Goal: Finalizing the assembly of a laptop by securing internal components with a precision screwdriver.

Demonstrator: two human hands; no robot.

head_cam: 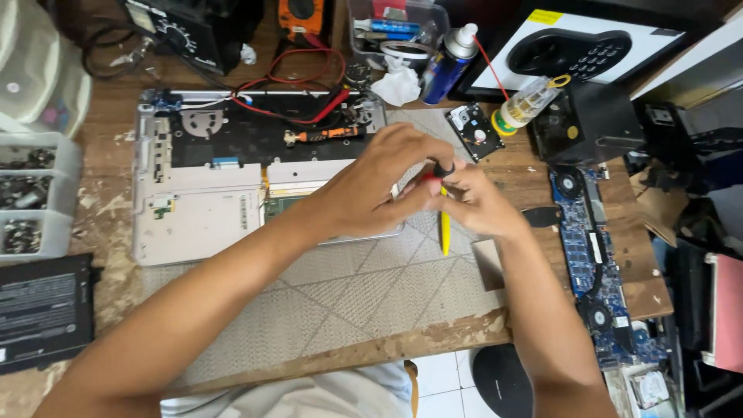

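Both my hands meet over the grey mat (364,286) just right of an opened laptop chassis (201,209). My left hand (379,182) and my right hand (480,205) pinch a small tool with a black and red top (443,169) between their fingertips. A yellow shaft or handle (446,228) hangs down below the fingers; I cannot tell whether it is part of the same tool. The laptop's dark inner board area (255,131) lies open behind my left hand, with an orange-handled tool (325,135) resting on it.
A blue circuit board (592,263) lies at the right, a small hard drive (474,130) and a clear bottle (526,104) behind my hands. A spray can (449,54), red test leads (294,77), parts trays (31,193) and a black battery (42,310) surround the wooden table.
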